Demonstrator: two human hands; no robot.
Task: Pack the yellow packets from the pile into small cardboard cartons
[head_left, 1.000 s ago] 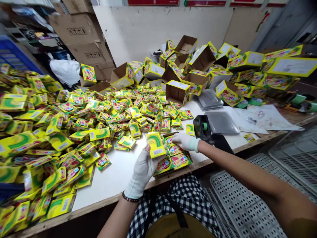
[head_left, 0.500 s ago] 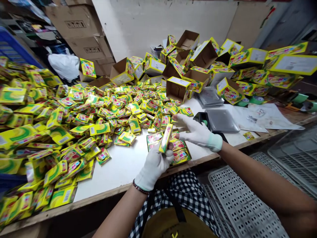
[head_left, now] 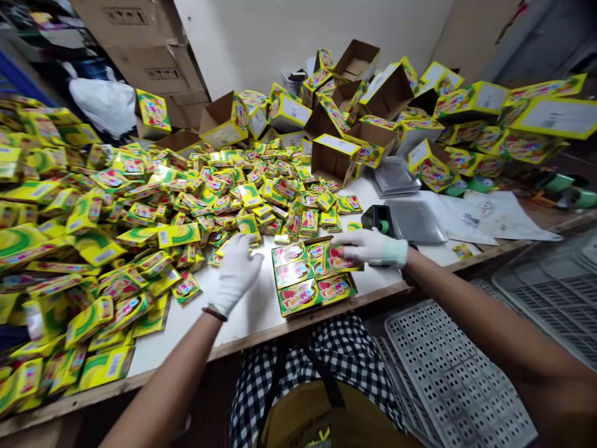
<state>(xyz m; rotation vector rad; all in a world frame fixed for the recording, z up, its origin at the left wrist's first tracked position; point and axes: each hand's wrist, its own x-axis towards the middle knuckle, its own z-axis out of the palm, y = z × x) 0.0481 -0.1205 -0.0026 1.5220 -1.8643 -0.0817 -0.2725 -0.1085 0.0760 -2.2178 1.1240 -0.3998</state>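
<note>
My right hand (head_left: pixel 370 247), in a white glove, grips a small yellow-green carton (head_left: pixel 342 260) with red fruit and bright lettering. It holds the carton tilted over the right side of an open display box (head_left: pixel 281 303), where several like cartons (head_left: pixel 299 297) lie in rows. My left hand (head_left: pixel 239 274), also gloved, is left of that box with its fingers apart at the near edge of a big heap of cartons (head_left: pixel 181 202). A carton (head_left: pixel 219 254) lies partly behind its fingertips; whether they touch it I cannot tell.
Opened yellow display boxes (head_left: pixel 333 158) are piled at the back. Clear plastic sheets (head_left: pixel 415 222) and a black tape dispenser (head_left: pixel 377 219) lie to the right. Grey perforated crates (head_left: pixel 448 367) stand below the table's right edge. Brown cardboard boxes (head_left: pixel 153 68) are stacked behind the heap.
My left hand has let go of a carton and moved left to the heap. My right hand, open before, now holds a carton over the display box.
</note>
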